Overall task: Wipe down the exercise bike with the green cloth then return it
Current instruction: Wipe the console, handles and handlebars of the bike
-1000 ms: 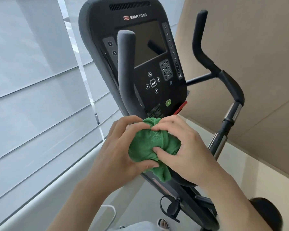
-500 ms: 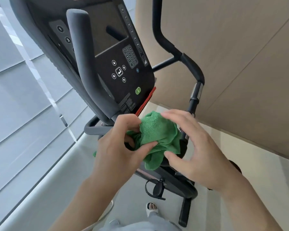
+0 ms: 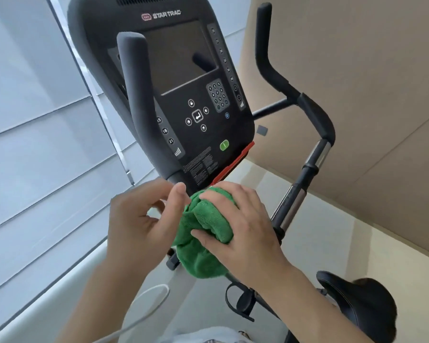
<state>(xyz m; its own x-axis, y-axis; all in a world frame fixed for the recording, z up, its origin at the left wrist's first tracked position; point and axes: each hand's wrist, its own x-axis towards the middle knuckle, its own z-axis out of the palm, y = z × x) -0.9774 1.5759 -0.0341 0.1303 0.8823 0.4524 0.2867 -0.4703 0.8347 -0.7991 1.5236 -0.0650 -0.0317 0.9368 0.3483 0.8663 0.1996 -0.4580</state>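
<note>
Blinds (image 3: 35,144) far left. Left hand (image 3: 139,226) raised below console (image 3: 183,95), palm toward cloth (image 3: 203,233), fingers (image 3: 156,194) loosely curled, thumb tip touching cloth edge; not gripping. Cloth bunched against bike (image 3: 307,149) frame under console's red strip. Right hand (image 3: 245,233) cupped over cloth from right, fingers spread, thumb pressing cloth's lower fold. Saddle (image 3: 357,300) lower right.

"STAR TRAC" on console (image 3: 164,70), numbered keypad (image 3: 217,94)
</note>
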